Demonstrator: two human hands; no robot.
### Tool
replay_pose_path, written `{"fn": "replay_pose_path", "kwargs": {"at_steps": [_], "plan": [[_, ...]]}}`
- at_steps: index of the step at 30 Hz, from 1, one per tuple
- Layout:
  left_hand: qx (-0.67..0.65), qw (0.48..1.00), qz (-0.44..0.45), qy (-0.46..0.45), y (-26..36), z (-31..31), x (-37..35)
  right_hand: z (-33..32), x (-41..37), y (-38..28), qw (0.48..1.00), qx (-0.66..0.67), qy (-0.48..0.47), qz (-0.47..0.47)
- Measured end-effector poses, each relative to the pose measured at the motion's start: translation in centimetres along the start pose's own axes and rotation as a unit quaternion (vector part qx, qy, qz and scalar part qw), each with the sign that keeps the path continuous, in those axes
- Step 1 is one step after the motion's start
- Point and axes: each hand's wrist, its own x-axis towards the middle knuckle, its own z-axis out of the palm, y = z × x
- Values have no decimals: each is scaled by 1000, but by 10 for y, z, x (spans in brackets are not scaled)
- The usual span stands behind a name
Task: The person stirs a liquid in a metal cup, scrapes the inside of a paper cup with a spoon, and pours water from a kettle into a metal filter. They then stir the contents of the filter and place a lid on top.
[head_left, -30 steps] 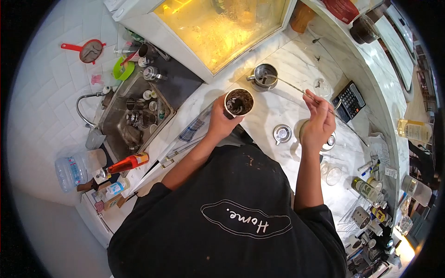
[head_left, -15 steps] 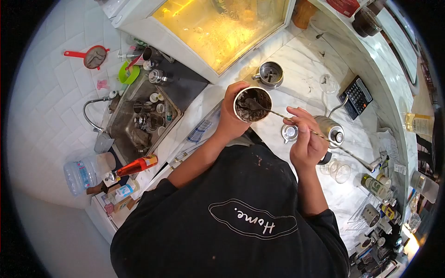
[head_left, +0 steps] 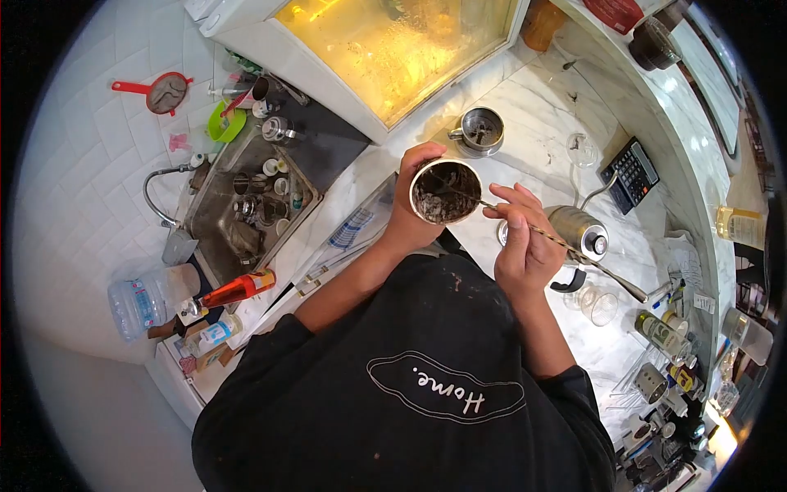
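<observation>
My left hand (head_left: 408,215) grips a round metal cup (head_left: 445,192) with dark, wet residue inside, held up over the marble counter's near edge. My right hand (head_left: 522,239) pinches a long twisted bar spoon (head_left: 566,245); its bowl end reaches into the cup and its handle runs down to the right. Just behind my right hand stands a steel gooseneck kettle (head_left: 580,231). A small metal pot (head_left: 481,131) with dark dregs sits farther back on the counter.
A sink (head_left: 246,205) full of metal cups lies at the left, with a tap (head_left: 157,190) and an orange bottle (head_left: 231,290) near it. A lit glass case (head_left: 385,41) stands behind. A calculator (head_left: 634,173), glasses and bottles (head_left: 660,334) crowd the right side.
My right hand came back from the far counter toward me, bringing the spoon's tip into the cup. The cup stayed in my left hand and tilted a little toward the spoon.
</observation>
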Motion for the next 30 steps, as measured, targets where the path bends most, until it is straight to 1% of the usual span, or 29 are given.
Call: {"fn": "replay_pose_path", "kwargs": {"at_steps": [1, 3, 7, 12, 14, 16, 19, 22, 25, 28, 30], "plan": [[-1, 1000, 6, -1, 1, 1, 0, 2, -1, 0, 1000, -1, 13, 3], [-7, 1000, -16, 13, 1, 6, -3, 6, -2, -2, 999, -28, 25, -4], [-35, 996, -77, 28, 8, 14, -10, 6, -10, 6, 998, -48, 36, 5], [-8, 999, -37, 29, 5, 14, -10, 15, -19, 15, 996, 11, 81, 44], [2, 999, -25, 33, 4, 17, -10, 17, -19, 13, 991, 29, 108, 69], [5, 999, -22, 39, 3, 20, -12, 20, -11, -1, 981, 53, 148, 114], [55, 997, -5, 53, 0, 23, -14, 22, -9, -1, 975, 78, 163, 130], [-3, 998, -25, 50, 0, 26, -15, 23, -8, -1, 972, 90, 161, 149], [26, 998, -20, 51, -2, 25, -19, 24, -11, 2, 965, 122, 167, 160], [69, 995, 24, 66, -3, 28, -20, 23, -8, 0, 957, 138, 174, 186], [34, 997, 0, 71, -4, 29, -22, 20, -8, 3, 959, 132, 168, 186]]}}
